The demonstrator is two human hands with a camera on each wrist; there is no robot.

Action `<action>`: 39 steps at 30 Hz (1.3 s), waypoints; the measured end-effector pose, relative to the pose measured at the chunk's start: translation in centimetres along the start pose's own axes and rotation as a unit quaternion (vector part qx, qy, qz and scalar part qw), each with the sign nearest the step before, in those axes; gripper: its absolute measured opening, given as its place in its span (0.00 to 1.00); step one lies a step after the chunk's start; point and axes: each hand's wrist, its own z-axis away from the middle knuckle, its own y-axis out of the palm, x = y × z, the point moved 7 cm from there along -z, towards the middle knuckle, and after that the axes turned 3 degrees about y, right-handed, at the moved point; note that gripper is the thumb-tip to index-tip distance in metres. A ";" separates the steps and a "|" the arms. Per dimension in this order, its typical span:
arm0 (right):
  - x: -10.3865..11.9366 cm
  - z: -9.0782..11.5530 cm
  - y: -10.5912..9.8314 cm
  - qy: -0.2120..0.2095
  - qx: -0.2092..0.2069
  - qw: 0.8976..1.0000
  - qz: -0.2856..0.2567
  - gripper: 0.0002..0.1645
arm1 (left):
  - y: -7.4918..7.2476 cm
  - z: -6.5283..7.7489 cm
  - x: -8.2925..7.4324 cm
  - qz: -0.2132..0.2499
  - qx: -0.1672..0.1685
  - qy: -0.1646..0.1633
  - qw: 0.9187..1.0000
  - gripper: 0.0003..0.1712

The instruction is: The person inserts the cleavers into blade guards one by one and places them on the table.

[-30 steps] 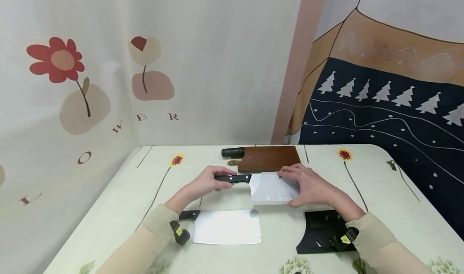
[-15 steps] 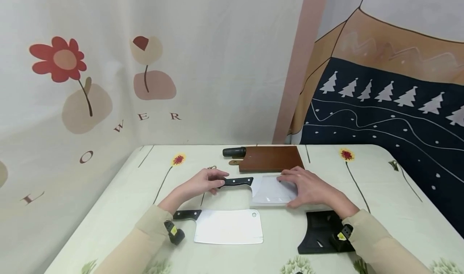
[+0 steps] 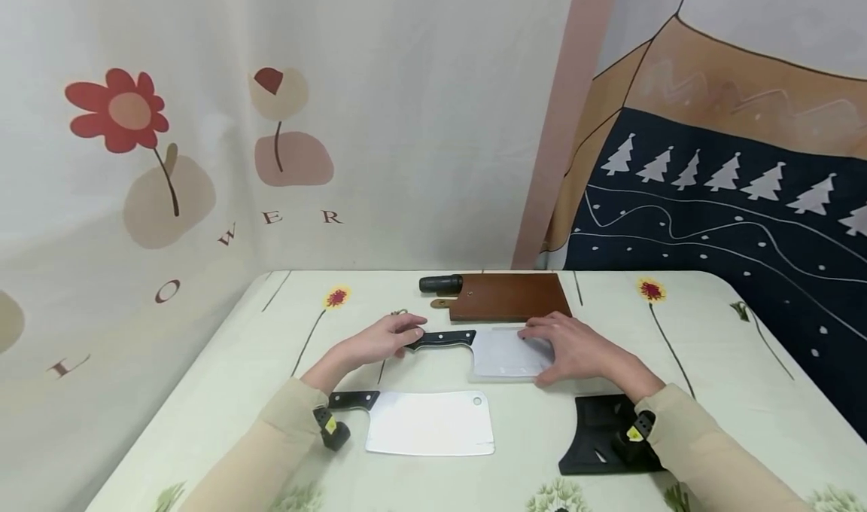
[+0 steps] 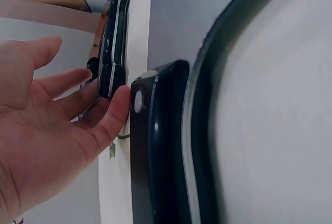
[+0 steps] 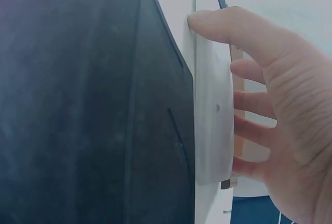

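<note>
- Middle cleaver point(image 3: 443, 339): laid flat at centre of the tabletop point(image 3: 528, 422), handle to the left. Blade covered by the white sheath point(image 3: 506, 356) up to about the handle.
- White sheath: gripped at its right end by the right hand point(image 3: 576, 348), thumb on the near edge, curled fingers on the far one.
- Left hand point(image 3: 379, 340): held at the butt of the middle cleaver's handle, fingers loose and spread, no firm grip seen. Light contact with the butt cannot be ruled out.
- Brown sheath point(image 3: 511, 299): placed at the back, with a round black handle point(image 3: 440, 284) projecting left. Its blade is hidden, so that one is judged covered.
- Bare cleaver point(image 3: 430, 424): left uncovered in front, whole blade face exposed, handle partly blocked by the left sleeve.
- Black sheath point(image 3: 582, 452): set apart at front right, partly hidden by the right wrist camera. Judged a likely match for the bare cleaver; fit cannot be confirmed.
- Progress, judged: two blades covered, one bare. If covering is the work, only the front pair is left; whether sheaths are being put on or taken off cannot be told.
</note>
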 end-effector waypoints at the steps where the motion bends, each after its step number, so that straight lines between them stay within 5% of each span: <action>1: -0.1 0.1 0.1 0.002 0.002 1.000 -0.006 0.44 | 0.0 0.0 0.0 0.000 -0.001 -0.002 1.000 0.27; 10: -0.5 0.3 0.3 0.005 0.014 1.000 -0.025 0.43 | 0.2 0.3 0.0 0.015 -0.002 -0.006 1.000 0.27; 15: -0.4 1.2 -0.7 -0.009 -0.003 1.000 -0.028 0.41 | -0.5 0.9 -0.1 0.008 -0.012 0.024 1.000 0.27; 24: -2.1 4.7 -3.4 0.016 -0.026 0.996 -0.079 0.43 | -3.3 4.8 -0.6 0.007 -0.014 0.129 0.992 0.28; 39: -3.7 11.3 -3.1 0.049 0.007 0.991 -0.121 0.53 | -3.3 10.0 0.4 -0.020 -0.015 0.142 0.990 0.38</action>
